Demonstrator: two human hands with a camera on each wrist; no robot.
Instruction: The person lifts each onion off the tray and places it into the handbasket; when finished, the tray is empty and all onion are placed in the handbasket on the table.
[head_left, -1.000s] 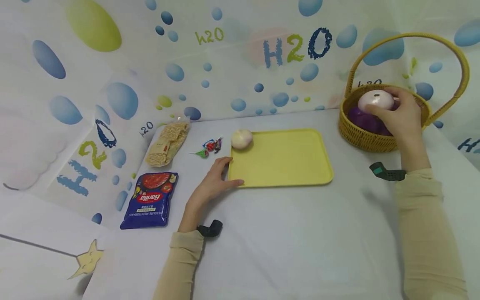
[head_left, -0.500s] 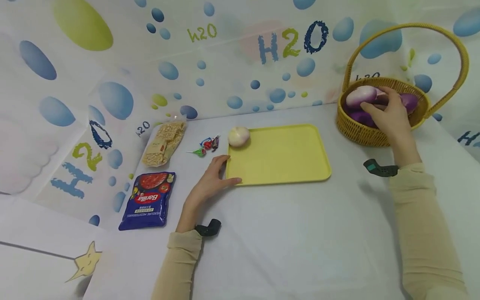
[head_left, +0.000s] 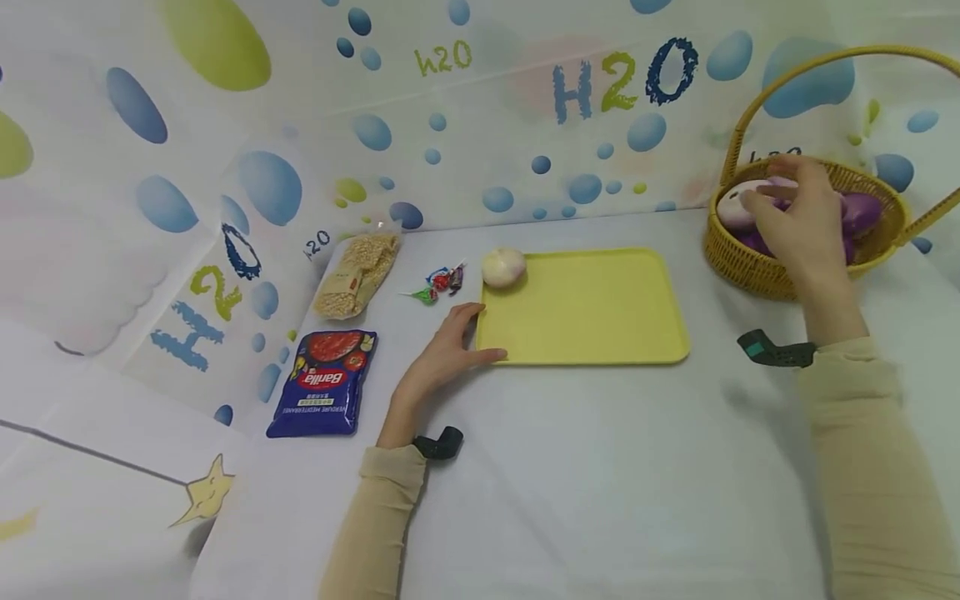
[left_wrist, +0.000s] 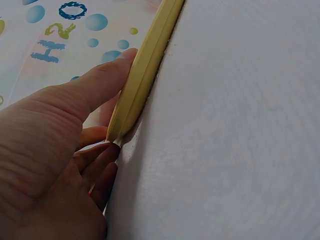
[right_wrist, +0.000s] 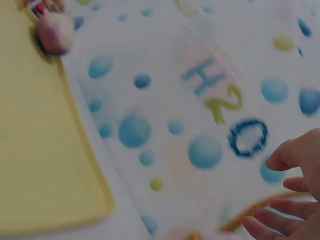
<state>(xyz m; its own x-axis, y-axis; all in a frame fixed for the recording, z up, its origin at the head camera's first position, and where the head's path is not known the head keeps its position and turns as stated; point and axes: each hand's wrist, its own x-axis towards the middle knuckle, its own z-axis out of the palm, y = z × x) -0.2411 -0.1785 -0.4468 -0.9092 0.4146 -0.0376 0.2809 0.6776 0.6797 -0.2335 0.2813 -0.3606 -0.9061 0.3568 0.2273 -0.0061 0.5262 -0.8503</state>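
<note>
In the head view, my left hand [head_left: 442, 350] holds the left near corner of the yellow tray [head_left: 592, 312]. In the left wrist view, its thumb lies on the tray's rim [left_wrist: 137, 87], with the other fingers bent around the corner. A round white-and-purple vegetable [head_left: 503, 267] sits at the tray's far left corner. My right hand [head_left: 806, 217] is over the wicker basket [head_left: 750, 265], fingers parted and holding nothing. Beside its thumb, inside the basket, lies a white-and-purple vegetable [head_left: 738, 208] with a dark spot. Glossy purple vegetables [head_left: 860, 212] are there too, partly hidden by the hand.
Left of the tray lie several wrapped candies [head_left: 442, 282], a clear bag of pale grains or beans [head_left: 358, 275] and a blue Barilla pouch [head_left: 322, 385]. The basket's tall handle [head_left: 847, 54] arches above it. A printed cloth [head_left: 495, 150] hangs behind the table.
My right hand has let go of the white-and-purple vegetable, which now rests at the basket's left side. The left hand stays on the tray corner. The head view shifted slightly.
</note>
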